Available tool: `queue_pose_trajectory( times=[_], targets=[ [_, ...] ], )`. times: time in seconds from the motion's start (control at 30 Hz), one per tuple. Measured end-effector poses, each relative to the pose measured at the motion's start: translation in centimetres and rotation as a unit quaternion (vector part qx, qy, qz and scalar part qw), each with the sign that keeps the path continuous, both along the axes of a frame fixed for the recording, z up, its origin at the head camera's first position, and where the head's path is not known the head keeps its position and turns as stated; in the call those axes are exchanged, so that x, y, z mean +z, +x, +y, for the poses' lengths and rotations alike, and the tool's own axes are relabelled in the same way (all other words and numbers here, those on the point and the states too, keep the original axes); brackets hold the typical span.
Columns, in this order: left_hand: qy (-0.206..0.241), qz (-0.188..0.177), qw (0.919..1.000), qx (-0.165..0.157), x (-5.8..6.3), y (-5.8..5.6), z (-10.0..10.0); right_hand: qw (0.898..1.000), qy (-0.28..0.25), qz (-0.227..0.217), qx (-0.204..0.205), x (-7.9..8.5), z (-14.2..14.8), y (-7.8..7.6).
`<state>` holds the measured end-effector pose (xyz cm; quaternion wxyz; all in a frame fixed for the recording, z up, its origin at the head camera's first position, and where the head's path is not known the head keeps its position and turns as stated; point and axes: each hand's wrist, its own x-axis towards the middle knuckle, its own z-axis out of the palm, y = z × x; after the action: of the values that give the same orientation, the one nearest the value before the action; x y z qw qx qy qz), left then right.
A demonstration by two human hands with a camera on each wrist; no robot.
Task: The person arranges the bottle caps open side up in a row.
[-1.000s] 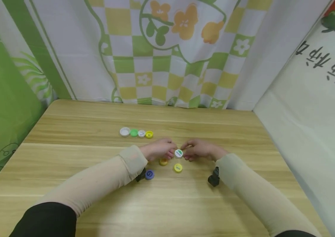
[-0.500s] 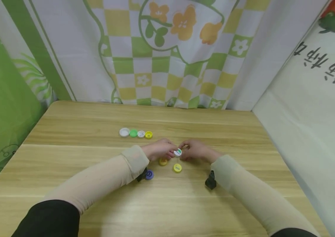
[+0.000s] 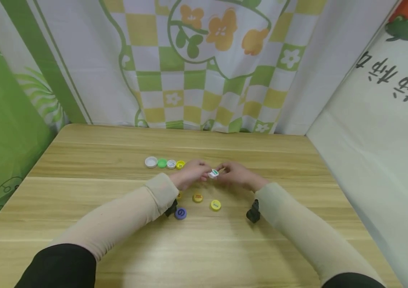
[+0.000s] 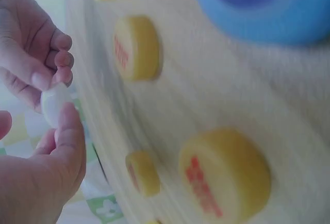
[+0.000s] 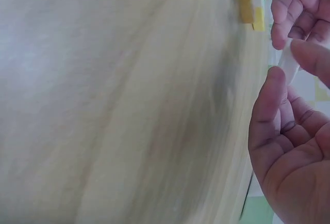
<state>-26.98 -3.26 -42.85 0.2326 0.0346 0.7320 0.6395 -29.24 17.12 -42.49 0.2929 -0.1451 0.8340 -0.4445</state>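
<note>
A small white bottle cap (image 3: 213,173) with a green mark is raised and tilted between my two hands. My left hand (image 3: 191,174) pinches it from the left with thumb and fingers. From the other side my right hand (image 3: 238,176) pinches its edge; in the right wrist view the cap (image 5: 289,64) shows edge-on between the fingertips. Nearer to me lie an orange-yellow cap (image 3: 197,198) with red print, a yellow cap (image 3: 216,205) and a blue-purple cap (image 3: 180,213). Another orange-yellow cap (image 3: 179,195) is mostly hidden by the left wrist.
Behind the left hand, a row of touching caps runs sideways: a larger whitish cap (image 3: 151,162), a green cap (image 3: 162,163), a white cap (image 3: 171,164) and a yellow cap (image 3: 180,165). The wooden table (image 3: 92,160) ends at a patterned curtain (image 3: 204,80).
Both hands have moved away from me and slightly left, carrying the white cap, which has gone from face-up to tilted. The orange-yellow cap beneath the left hand has come into full view.
</note>
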Motion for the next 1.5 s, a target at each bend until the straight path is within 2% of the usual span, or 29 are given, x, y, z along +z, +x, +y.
queue_pose_trajectory(
  times=[0.2, 0.33, 0.57, 0.7, 0.93, 1.1, 1.23, 1.5],
  targets=[
    [-0.027, 0.03, 0.9992, -0.004, 0.6, -0.2, -0.9, 1.0, -0.017, -0.025, -0.008, 0.2, -0.7, -0.7],
    [-0.063, 0.069, 0.9956, -0.009, 0.9, -0.3, -1.5, 0.998, -0.039, -0.045, -0.021, 0.4, -1.2, -1.1],
    [-0.146, 0.15, 0.9777, -0.02, 1.0, -1.2, -2.2, 0.991, -0.088, -0.084, -0.057, 0.9, -2.1, -1.5],
    [-0.164, 0.173, 0.9709, -0.023, 1.0, -1.8, -2.8, 0.985, -0.115, -0.105, -0.076, 1.2, -2.7, -1.6],
    [-0.151, 0.158, 0.9759, -0.007, 0.8, -2.5, -3.6, 0.981, -0.138, -0.108, -0.082, 0.9, -3.6, -1.8],
    [-0.126, 0.151, 0.9804, 0.002, 0.5, -3.1, -4.1, 0.988, -0.117, -0.064, -0.079, 0.7, -4.5, -2.2],
    [-0.113, 0.13, 0.9851, 0.01, 0.4, -3.4, -4.6, 0.991, -0.095, -0.036, -0.084, 0.8, -5.3, -2.4],
    [-0.104, 0.105, 0.988, 0.045, 0.3, -3.8, -5.1, 0.989, -0.098, -0.036, -0.109, 0.4, -6.6, -2.7]
  ],
)
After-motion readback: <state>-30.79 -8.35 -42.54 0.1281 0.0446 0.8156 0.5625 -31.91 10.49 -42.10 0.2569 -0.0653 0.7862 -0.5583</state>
